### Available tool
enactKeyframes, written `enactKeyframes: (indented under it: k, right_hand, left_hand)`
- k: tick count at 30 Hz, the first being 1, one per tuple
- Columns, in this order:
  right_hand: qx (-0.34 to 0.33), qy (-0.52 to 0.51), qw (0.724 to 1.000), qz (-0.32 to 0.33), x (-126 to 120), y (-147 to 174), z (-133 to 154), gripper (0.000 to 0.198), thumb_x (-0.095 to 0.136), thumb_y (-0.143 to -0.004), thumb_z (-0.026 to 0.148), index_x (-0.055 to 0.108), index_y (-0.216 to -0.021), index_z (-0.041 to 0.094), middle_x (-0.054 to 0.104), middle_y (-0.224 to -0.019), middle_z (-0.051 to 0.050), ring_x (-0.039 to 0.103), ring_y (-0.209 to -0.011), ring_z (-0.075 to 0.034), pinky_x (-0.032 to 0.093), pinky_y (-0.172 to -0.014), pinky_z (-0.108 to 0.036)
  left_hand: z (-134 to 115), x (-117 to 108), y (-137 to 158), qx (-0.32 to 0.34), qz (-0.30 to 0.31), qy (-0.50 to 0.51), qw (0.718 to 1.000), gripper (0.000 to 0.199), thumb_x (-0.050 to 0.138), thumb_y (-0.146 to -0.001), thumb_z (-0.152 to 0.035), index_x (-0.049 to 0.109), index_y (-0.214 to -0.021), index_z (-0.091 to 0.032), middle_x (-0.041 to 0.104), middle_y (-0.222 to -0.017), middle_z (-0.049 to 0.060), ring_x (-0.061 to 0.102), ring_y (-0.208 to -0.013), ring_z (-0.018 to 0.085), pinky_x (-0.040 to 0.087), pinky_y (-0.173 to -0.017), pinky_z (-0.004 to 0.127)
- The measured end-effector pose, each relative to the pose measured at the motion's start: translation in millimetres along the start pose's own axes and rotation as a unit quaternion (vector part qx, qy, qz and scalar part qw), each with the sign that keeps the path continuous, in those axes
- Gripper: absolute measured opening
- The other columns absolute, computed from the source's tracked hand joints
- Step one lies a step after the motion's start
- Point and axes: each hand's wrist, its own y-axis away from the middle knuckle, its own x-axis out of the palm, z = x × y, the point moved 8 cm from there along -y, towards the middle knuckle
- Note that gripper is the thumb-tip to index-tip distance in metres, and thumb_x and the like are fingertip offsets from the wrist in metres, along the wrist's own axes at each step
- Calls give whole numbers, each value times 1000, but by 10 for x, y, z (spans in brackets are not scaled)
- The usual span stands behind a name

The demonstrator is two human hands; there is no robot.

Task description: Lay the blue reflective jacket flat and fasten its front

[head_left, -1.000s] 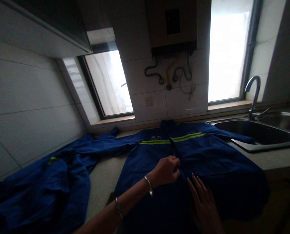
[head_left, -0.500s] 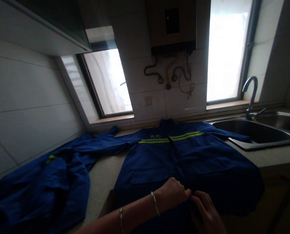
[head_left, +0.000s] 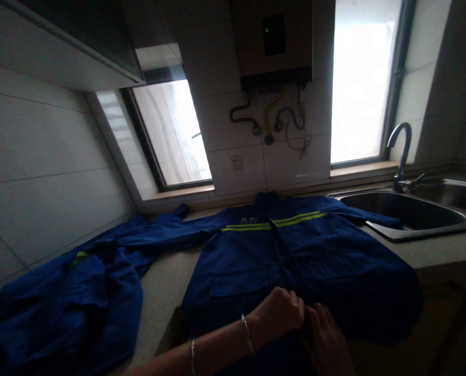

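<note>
In the head view, a blue jacket (head_left: 236, 256) lies toward five o'clock on the table (head_left: 166, 279), flattening apparently done, yellow-green stripes across its chest. Whether its lower front is fastened stays unclear. There, the left hand (head_left: 283, 309) pinches its front edge; the right hand's (head_left: 327, 331) grip is too dark to tell.
</note>
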Motion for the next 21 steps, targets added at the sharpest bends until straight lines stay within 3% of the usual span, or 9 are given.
enactKeyframes:
  k: [5,10,13,15,18,21]
  right_hand:
    - [-6,-58,998,-11,-172,25,-50,22,43,-82,20,54,-101,21,62,-95,-7,60,-83,-20,51,-66,-29]
    - [96,-150,982,58,-372,-152,-267,30,46,-78,23,64,-102,23,63,-101,-7,59,-93,-20,50,-78,-29]
    - [192,-246,946,86,-498,-335,-429,33,46,-75,30,69,-98,21,64,-104,-8,55,-104,-25,44,-91,-36]
    - [240,-324,910,98,-567,-470,-504,38,46,-73,37,70,-95,18,65,-103,-10,56,-102,-27,43,-92,-38]
    - [274,-412,859,130,-631,-660,-523,45,46,-71,43,71,-97,16,66,-100,-10,58,-97,-27,45,-87,-38]
    - [280,-450,834,150,-666,-812,-472,48,46,-70,45,70,-98,15,66,-100,-10,59,-95,-27,47,-83,-37]
  left_hand:
    - [-5,-99,1,18,24,-9,1000,12,52,-78,-7,50,-68,-12,51,-62,4,50,-53,15,23,-39,25]
    - [125,-349,12,28,2,1,1000,11,48,-82,-8,50,-73,-13,52,-64,4,51,-59,16,28,-44,26]
    - [250,-568,16,17,-16,-2,1000,10,46,-83,-8,50,-76,-13,54,-68,4,52,-62,16,33,-50,27]
    - [330,-668,27,8,-17,8,1000,11,45,-84,-8,50,-76,-14,54,-69,3,52,-62,15,35,-52,27]
    - [412,-725,49,0,-18,39,999,15,42,-87,-9,49,-76,-15,55,-69,2,53,-62,14,37,-53,25]
    - [438,-716,58,3,-25,49,999,15,40,-88,-10,49,-77,-14,55,-70,2,54,-64,14,38,-52,24]
